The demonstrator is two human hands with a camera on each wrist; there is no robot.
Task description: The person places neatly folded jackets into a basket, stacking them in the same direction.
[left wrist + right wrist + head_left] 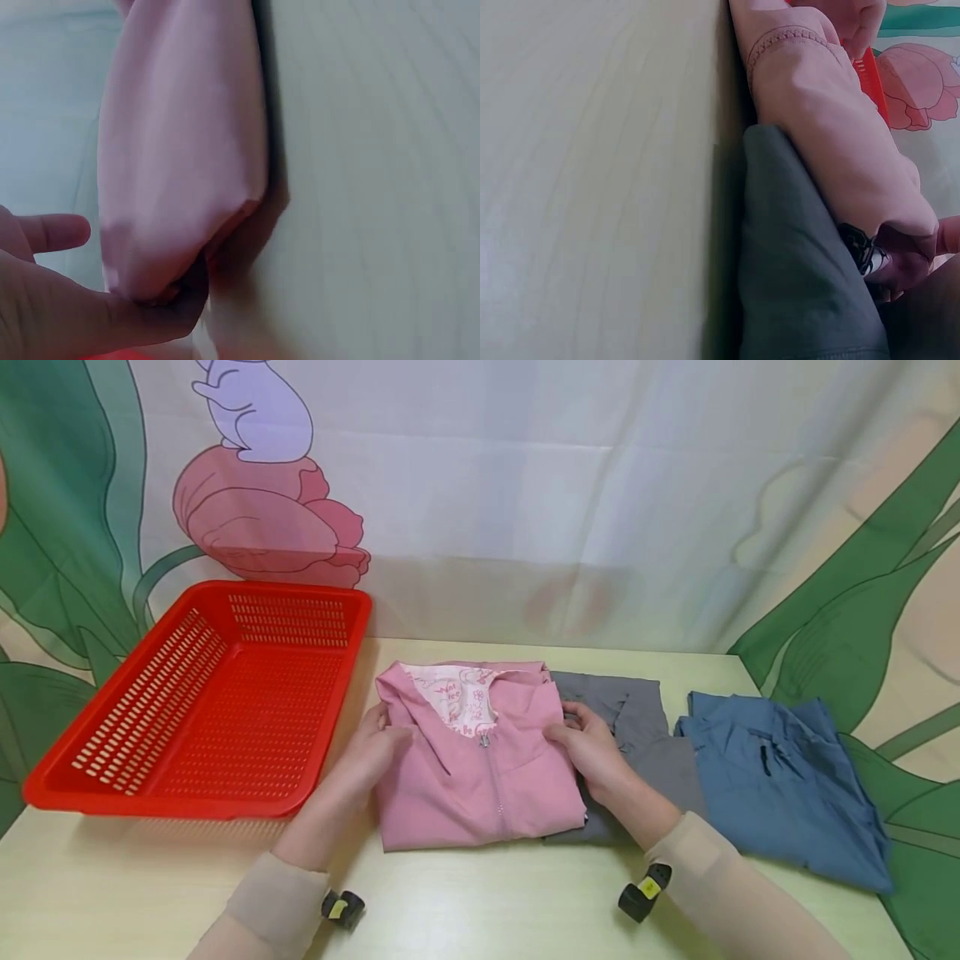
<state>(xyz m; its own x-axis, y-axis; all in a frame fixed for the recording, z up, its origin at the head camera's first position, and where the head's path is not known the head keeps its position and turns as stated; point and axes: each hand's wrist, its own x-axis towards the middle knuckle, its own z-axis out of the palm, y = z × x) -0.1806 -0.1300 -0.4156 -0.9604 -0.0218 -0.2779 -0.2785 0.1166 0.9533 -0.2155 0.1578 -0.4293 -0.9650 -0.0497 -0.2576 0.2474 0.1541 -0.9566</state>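
Observation:
A pink zip-up jacket (465, 785) lies folded in the middle of the table, its white printed lining showing at the neck. My left hand (377, 750) grips its left edge; in the left wrist view, fingers (161, 319) reach beneath the fabric. On the opposite side, my right hand (592, 745) holds the jacket's right edge, thumb on top. The right wrist view has pink cloth (817, 112) beside that hand, though part of the grip is hidden in the folds. A folded grey garment (641, 710) lies partly under the jacket's right side.
To the left stands a red plastic basket (247, 718) with perforated walls. A folded blue garment (780, 793) lies at the right end of the pale table (465, 910), next to the grey one. Behind the table hangs a printed curtain (525, 502).

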